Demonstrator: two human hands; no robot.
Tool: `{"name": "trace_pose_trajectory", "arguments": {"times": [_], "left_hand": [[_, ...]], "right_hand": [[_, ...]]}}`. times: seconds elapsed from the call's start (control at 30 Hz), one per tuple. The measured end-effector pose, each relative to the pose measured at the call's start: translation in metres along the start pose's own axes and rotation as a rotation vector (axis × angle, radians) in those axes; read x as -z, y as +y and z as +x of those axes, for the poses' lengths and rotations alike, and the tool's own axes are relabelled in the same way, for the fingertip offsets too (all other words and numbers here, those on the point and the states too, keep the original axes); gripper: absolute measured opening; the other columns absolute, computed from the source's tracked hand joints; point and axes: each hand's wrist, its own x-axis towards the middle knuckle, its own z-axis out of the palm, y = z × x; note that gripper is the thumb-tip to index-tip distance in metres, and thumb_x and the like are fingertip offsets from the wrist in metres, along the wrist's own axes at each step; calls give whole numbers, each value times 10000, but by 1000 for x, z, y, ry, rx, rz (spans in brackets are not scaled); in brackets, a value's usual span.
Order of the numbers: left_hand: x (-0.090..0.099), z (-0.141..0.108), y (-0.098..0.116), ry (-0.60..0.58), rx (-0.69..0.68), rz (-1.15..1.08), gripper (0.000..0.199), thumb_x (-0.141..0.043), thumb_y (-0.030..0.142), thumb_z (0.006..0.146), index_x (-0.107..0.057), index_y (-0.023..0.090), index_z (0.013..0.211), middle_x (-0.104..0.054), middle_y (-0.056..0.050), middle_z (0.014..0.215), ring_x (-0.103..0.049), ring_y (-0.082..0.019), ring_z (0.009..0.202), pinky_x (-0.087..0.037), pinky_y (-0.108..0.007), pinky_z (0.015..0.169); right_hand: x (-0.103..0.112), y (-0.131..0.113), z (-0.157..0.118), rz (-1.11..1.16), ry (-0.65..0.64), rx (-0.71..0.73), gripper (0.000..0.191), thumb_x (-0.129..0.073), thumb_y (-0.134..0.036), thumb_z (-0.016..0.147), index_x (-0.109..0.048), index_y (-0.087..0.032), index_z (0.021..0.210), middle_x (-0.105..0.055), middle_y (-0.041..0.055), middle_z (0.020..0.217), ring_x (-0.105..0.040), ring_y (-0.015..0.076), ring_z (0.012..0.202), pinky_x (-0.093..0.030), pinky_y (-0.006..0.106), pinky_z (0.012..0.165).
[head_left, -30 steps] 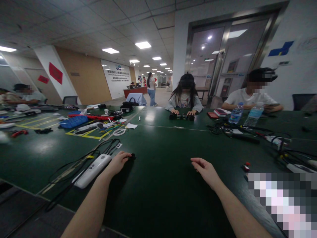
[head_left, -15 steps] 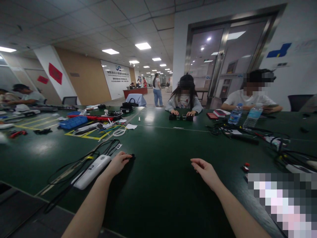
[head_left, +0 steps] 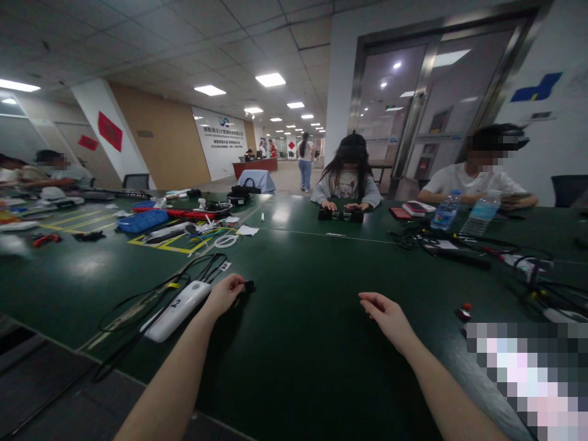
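Note:
My left hand (head_left: 226, 294) is at the end of the white power strip (head_left: 177, 311) marked 2. Its thumb and fingers are closed on a small black object (head_left: 249, 286) at the table surface; the object's exact kind is too small to make out. My right hand (head_left: 383, 313) hovers over the green table (head_left: 303, 349), well apart from the left. Its fingers are loosely bent and a little apart, with nothing visible in them. Black cables (head_left: 138, 300) run beside the power strip.
A blue tray (head_left: 143, 221), wires and tools lie at the left. Opposite, a person (head_left: 346, 177) has both hands on a black device (head_left: 340, 213). Water bottles (head_left: 481, 213) and tangled cables (head_left: 436, 242) are at the right, near a small red-and-black item (head_left: 463, 311).
The left fingers have shifted on the small black object, and more of it shows beyond their tips. The right hand stays nearly in place. The whole view has turned slightly left.

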Motion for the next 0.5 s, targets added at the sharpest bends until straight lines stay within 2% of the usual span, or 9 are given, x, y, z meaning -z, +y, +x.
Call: {"name": "trace_pose_trajectory", "arguments": {"times": [0.13,0.3,0.5], "left_hand": [[0,-1,1,-1,52,-101,219,-471,368,675,-528,180,770,-556,24,620,-534,-131,593,-424,-246,562],[-1,-2,-2,-1,106,-244,282,-457,429,675,-531,172,764,-586,-1,693,-555,-144,652,-459,-251,559],[0,-4,-1,43,179,-285,208,-389,307,724,-523,160,784,-571,-30,763,-563,-147,729,-488,-251,585]], "right_hand": [[-1,-2,0,-3,8,-10,305,-524,-375,701,-591,-249,972,-608,30,906,-548,208,830,-461,334,712],[0,-3,0,-17,9,-21,314,-529,-368,695,-588,-249,979,-610,33,925,-547,215,849,-460,340,725],[0,0,1,-8,-4,-8,320,-524,-371,705,-579,-244,994,-597,38,925,-541,215,847,-462,343,727]]}}
